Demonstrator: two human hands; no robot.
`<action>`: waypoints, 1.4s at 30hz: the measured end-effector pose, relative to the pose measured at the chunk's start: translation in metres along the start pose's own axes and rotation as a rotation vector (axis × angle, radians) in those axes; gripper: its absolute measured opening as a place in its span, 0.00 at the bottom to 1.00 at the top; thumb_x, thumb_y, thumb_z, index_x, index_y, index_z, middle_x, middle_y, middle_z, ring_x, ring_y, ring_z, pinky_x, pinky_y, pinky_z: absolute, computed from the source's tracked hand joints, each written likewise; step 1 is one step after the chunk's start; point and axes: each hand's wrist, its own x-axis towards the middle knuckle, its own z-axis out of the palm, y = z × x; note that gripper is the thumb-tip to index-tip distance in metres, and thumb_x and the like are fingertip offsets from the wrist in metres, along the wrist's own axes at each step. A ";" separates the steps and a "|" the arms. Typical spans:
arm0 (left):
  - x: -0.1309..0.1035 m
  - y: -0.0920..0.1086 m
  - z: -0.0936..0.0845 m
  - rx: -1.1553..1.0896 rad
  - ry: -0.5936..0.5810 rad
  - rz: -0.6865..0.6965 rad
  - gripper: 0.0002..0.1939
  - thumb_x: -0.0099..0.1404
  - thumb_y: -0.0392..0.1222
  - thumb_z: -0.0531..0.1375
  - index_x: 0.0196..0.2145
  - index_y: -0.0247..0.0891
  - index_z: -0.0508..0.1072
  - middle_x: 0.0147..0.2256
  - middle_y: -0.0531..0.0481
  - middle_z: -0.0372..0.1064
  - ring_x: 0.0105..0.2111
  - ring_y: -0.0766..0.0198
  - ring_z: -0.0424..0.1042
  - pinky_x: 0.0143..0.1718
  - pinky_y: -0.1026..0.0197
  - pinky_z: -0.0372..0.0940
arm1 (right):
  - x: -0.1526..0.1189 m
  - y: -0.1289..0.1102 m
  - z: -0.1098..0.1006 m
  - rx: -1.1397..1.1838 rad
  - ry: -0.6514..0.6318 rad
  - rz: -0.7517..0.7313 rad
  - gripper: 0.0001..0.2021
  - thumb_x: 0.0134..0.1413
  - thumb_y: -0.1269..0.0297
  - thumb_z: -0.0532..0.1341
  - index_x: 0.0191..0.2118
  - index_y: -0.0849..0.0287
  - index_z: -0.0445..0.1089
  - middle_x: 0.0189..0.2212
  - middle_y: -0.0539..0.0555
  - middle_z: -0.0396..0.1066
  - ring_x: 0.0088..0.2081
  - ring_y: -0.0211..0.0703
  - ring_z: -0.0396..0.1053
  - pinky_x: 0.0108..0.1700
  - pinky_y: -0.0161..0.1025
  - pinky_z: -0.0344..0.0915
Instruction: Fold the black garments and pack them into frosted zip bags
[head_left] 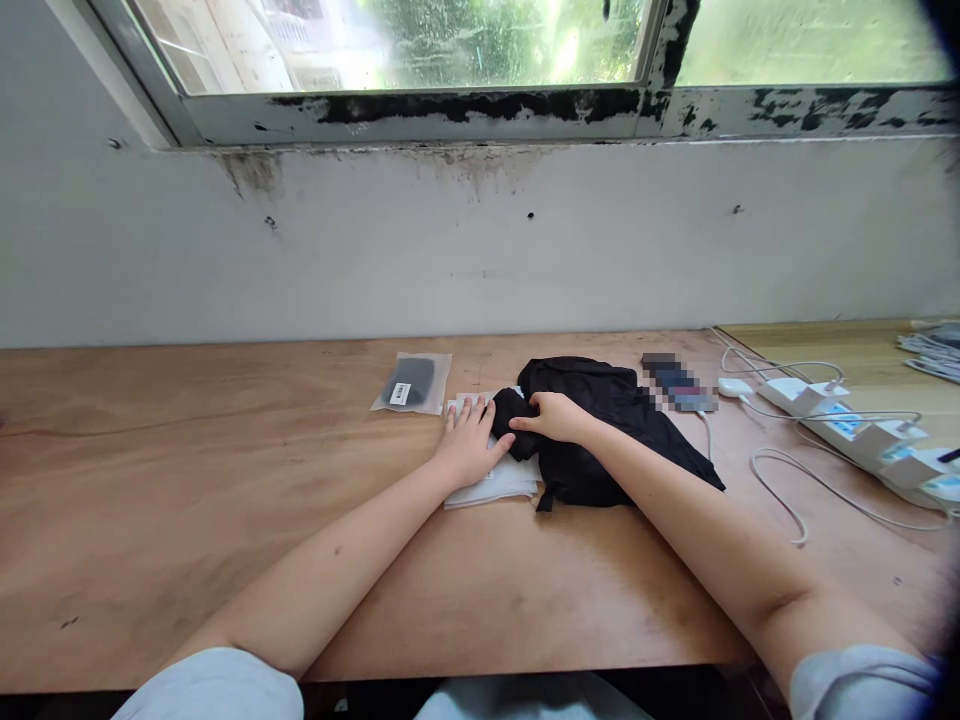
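Observation:
A small bundle of black fabric lies on a stack of white packaging. My left hand rests on the white packaging with its fingers spread, its thumb close to the bundle. The fingers of my right hand are closed on the bundle's right side. Just right of it a larger black cloth is spread out, partly under my right forearm. Behind my left hand, a frosted bag with a dark item and a barcode label lies flat.
At the right are a pixelated phone-like object with a cable, a white charger and a power strip with plugs and loose cords. Grey folded items lie at the far right. A wall and window stand behind the table.

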 end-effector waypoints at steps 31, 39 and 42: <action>-0.007 0.030 -0.019 0.076 -0.029 0.393 0.30 0.72 0.62 0.49 0.65 0.48 0.63 0.39 0.44 0.70 0.38 0.53 0.72 0.40 0.54 0.64 | 0.009 0.044 -0.013 1.774 -0.065 0.291 0.07 0.56 0.68 0.64 0.41 0.59 0.74 0.31 0.54 0.80 0.31 0.43 0.79 0.37 0.37 0.77; -0.007 0.033 -0.023 0.114 -0.053 0.346 0.26 0.73 0.60 0.45 0.57 0.44 0.68 0.41 0.44 0.70 0.37 0.54 0.73 0.38 0.55 0.65 | 0.009 0.043 -0.012 1.754 -0.095 0.278 0.05 0.54 0.70 0.63 0.38 0.60 0.73 0.31 0.54 0.80 0.30 0.43 0.78 0.34 0.36 0.76; -0.007 0.035 -0.025 0.130 -0.094 0.378 0.28 0.72 0.62 0.45 0.61 0.48 0.65 0.41 0.44 0.70 0.37 0.53 0.74 0.38 0.55 0.65 | 0.009 0.043 -0.012 1.746 -0.095 0.298 0.04 0.55 0.69 0.63 0.38 0.60 0.73 0.31 0.55 0.80 0.29 0.43 0.77 0.34 0.36 0.76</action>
